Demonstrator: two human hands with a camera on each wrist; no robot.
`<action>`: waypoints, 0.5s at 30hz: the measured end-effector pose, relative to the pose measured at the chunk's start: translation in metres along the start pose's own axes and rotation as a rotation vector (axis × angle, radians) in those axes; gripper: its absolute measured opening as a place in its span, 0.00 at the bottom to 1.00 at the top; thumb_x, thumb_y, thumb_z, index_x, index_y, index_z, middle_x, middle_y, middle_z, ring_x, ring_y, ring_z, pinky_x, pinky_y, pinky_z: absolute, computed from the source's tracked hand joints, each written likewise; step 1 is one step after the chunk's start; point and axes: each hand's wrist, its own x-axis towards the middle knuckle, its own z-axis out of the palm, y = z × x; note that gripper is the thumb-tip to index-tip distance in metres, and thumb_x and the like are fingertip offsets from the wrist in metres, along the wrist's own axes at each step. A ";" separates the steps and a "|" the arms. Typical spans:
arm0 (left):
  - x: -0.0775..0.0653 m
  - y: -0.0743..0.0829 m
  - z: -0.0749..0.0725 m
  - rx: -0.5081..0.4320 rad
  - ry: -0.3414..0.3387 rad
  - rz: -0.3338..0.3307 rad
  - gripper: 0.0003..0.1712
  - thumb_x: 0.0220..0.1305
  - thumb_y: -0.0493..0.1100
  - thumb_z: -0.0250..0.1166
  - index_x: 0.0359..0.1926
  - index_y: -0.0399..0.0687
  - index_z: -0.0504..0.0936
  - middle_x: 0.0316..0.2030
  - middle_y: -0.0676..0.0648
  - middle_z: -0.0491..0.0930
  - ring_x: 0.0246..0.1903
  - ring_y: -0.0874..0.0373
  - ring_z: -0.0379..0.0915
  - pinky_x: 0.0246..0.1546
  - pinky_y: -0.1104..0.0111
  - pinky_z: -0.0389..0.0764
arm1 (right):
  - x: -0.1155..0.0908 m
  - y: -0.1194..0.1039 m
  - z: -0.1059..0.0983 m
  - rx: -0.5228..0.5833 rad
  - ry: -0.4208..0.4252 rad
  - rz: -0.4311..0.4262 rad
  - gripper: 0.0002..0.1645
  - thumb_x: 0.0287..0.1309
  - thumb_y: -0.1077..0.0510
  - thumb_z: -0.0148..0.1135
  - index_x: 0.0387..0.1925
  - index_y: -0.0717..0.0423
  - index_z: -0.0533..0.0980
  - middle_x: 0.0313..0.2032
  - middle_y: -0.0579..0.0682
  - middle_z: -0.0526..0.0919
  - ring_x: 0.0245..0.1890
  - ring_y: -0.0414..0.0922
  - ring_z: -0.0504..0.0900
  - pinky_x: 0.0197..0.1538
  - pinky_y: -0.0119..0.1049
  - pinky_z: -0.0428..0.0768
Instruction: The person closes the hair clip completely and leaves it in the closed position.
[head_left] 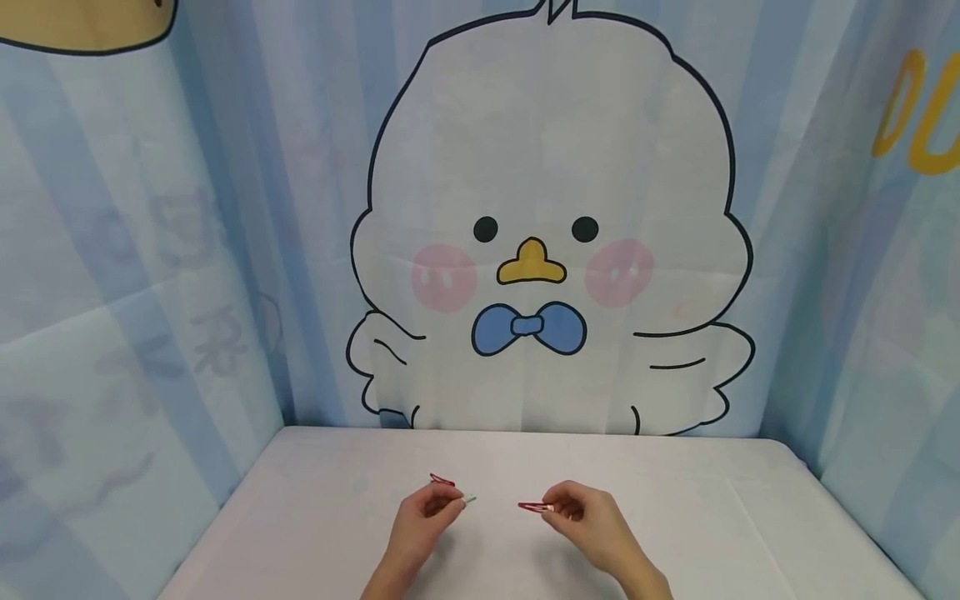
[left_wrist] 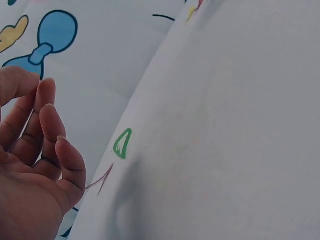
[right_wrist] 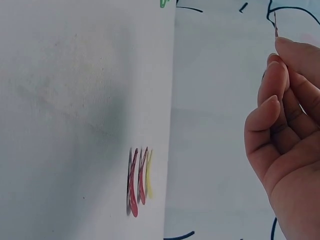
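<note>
My left hand (head_left: 422, 533) hovers over the table with thumb and index fingertips together. In the left wrist view nothing shows clearly between those fingertips. A green hair clip (left_wrist: 122, 143) lies on the table close by, and a dark red V-shaped clip (left_wrist: 104, 179) is beyond it. My right hand (head_left: 592, 525), also raised, pinches a thin reddish hair clip (right_wrist: 275, 25) seen edge-on. On the table near it, two red hair clips (right_wrist: 133, 187) and a yellow hair clip (right_wrist: 149, 175) lie side by side. Red shows left of the right fingertips in the head view.
A white table (head_left: 337, 517) spreads beneath both hands. Behind it hangs a light-blue striped curtain (head_left: 315, 208) printed with a large white duck (head_left: 525, 150). More curtain closes in the left and right sides.
</note>
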 end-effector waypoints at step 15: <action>0.015 -0.007 -0.039 0.097 0.112 -0.037 0.10 0.66 0.36 0.68 0.47 0.35 0.82 0.38 0.48 0.82 0.39 0.54 0.76 0.39 0.64 0.77 | -0.002 0.006 -0.020 -0.017 -0.011 0.104 0.07 0.56 0.65 0.72 0.36 0.58 0.81 0.27 0.45 0.80 0.26 0.38 0.77 0.27 0.34 0.80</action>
